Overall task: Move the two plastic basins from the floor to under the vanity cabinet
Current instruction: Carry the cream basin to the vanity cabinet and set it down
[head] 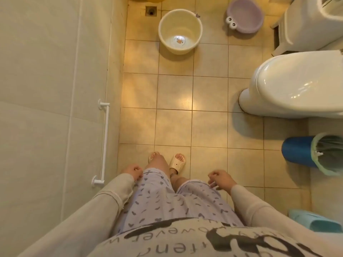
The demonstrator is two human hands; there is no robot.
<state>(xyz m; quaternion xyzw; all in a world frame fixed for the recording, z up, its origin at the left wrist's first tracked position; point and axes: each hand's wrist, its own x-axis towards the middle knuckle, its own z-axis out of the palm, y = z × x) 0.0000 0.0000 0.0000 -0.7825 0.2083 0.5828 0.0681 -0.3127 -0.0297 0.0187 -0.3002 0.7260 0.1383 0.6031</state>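
Note:
A deep cream plastic basin (pixel 180 31) stands upright on the tiled floor at the far end, near the floor drain. To its right sits a shallow purple basin (pixel 245 15) with two cartoon eyes on its near rim. The white vanity cabinet (pixel 308 25) rises at the top right, right beside the purple basin. My left hand (pixel 132 171) hangs by my left thigh, fingers loosely curled, holding nothing. By my right thigh, my right hand (pixel 220 179) is also empty, its fingers loosely bent and apart. Both hands are far from the basins.
A white toilet (pixel 297 84) with its lid down juts in from the right. A blue bin (pixel 313 153) with a green liner stands nearer right, and a teal slipper (pixel 315 221) lies at bottom right. The tiled wall with a white rail (pixel 104 141) runs along the left. A floor drain (pixel 151 11) lies by the cream basin.

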